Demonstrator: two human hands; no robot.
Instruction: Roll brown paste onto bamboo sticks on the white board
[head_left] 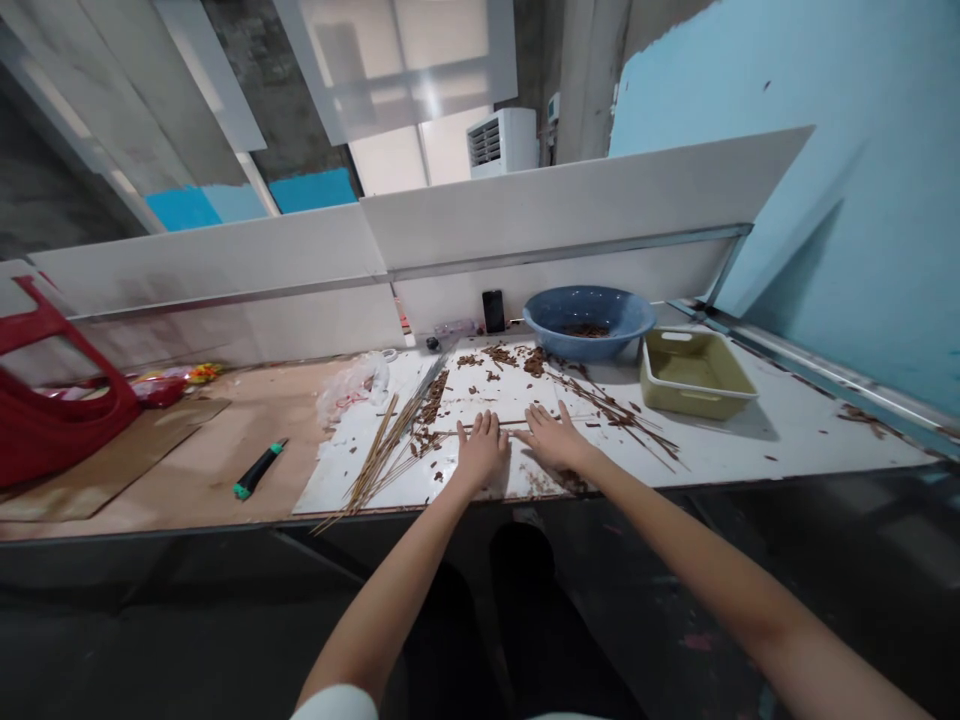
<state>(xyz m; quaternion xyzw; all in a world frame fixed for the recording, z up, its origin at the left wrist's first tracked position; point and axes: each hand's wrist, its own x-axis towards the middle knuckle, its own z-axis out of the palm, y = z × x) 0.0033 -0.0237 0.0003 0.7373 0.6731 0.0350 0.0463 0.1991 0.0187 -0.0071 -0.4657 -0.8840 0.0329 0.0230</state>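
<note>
My left hand (481, 448) and my right hand (550, 436) lie flat, side by side, fingers stretched out, on the white board (735, 440) of the workbench. A thin stick (517, 424) runs crosswise under the fingers of both hands. To the left of my left hand lies a loose bundle of thin sticks (386, 450). Brown crumbs and lumps (495, 356) are scattered beyond my fingers. More coated sticks (615, 412) lie to the right of my right hand.
A blue bowl (589, 318) with brown bits stands at the back, an olive tray (694, 373) right of it. A black phone (493, 311) leans on the white partition. A green-tipped tool (259, 468), a plastic bag (352, 386) and a red chair (52, 395) lie left.
</note>
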